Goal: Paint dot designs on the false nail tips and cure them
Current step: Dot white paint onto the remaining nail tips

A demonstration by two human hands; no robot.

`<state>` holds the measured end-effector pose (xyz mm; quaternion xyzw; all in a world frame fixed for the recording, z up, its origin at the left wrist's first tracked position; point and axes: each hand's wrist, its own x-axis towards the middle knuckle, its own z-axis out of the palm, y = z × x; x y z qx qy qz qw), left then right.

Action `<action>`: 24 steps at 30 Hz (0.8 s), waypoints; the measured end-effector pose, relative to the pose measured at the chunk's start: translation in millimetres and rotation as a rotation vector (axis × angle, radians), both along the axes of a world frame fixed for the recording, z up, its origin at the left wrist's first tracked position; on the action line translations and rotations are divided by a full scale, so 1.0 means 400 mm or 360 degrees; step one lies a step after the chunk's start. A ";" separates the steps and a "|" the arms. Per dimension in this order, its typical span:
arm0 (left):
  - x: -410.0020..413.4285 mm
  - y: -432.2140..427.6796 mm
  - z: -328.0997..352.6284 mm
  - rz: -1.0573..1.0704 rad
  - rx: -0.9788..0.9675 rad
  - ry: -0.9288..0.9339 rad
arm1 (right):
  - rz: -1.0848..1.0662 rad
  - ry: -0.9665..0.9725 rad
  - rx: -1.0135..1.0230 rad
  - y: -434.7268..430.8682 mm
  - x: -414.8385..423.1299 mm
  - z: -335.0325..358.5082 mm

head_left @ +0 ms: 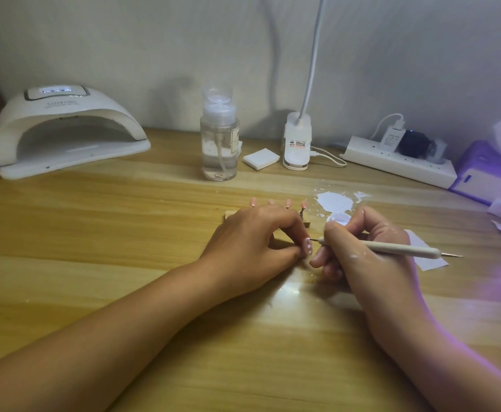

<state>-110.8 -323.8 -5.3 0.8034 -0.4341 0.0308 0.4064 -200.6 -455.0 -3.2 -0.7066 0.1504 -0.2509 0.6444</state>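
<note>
My left hand (255,239) pinches a pink nail tip (308,247) low over the bench (94,233), nearer me and well right of the curing lamp (65,129). My right hand (362,248) grips the dotting tool (392,248), its point touching the tip. I judge the tip featherlight and springy, its white dots wet: hold it by the edges. Beyond, spare tips (286,202) stand clipped. The lamp's lettering seems to begin "SUN"; the rest is blurred.

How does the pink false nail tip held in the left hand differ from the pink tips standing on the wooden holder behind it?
The held pink false nail tip carries white dots; the standing pink tips show none visible from here. The held tip is pinched in the left hand, the beige dotting pen pointing at it; the standing tips sit upright on the wooden holder. Both are pink.
</note>
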 end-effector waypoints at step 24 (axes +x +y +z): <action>-0.001 0.001 0.005 0.0016 0.0031 0.0109 | -0.0080 0.0137 -0.0136 0.000 0.000 0.004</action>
